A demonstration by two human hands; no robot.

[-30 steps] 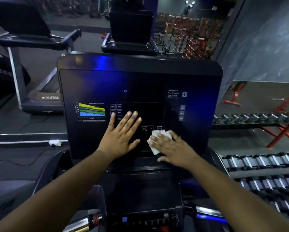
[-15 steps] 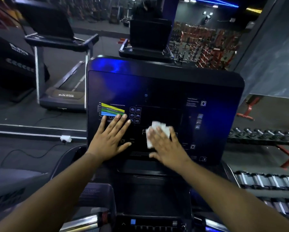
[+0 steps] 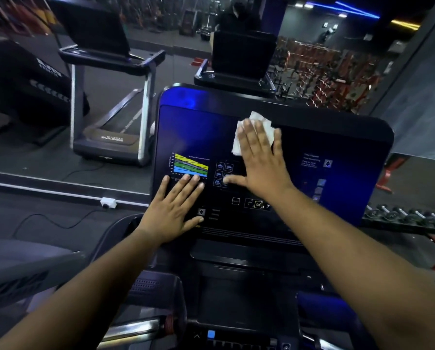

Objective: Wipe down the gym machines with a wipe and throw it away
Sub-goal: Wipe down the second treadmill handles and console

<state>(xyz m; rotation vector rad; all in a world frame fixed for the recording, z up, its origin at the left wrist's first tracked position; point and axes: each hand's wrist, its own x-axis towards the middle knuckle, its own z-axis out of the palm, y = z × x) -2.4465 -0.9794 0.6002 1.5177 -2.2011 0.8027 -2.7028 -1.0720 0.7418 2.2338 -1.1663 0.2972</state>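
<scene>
Head view: the right hand (image 3: 260, 162), fingers straight and spread, presses a white wipe (image 3: 253, 130) flat against the upper middle of the treadmill console (image 3: 337, 147). The left hand (image 3: 176, 208), open and holding nothing, rests flat on the console's lower left, just below a coloured chart (image 3: 189, 168).

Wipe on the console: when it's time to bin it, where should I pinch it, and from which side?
Probably the top edge of the wipe, from above. It lies flat on the console screen, pressed under the straight fingers of the right hand, so only that top edge and the left corner stick out. The left hand rests flat lower down.
</scene>
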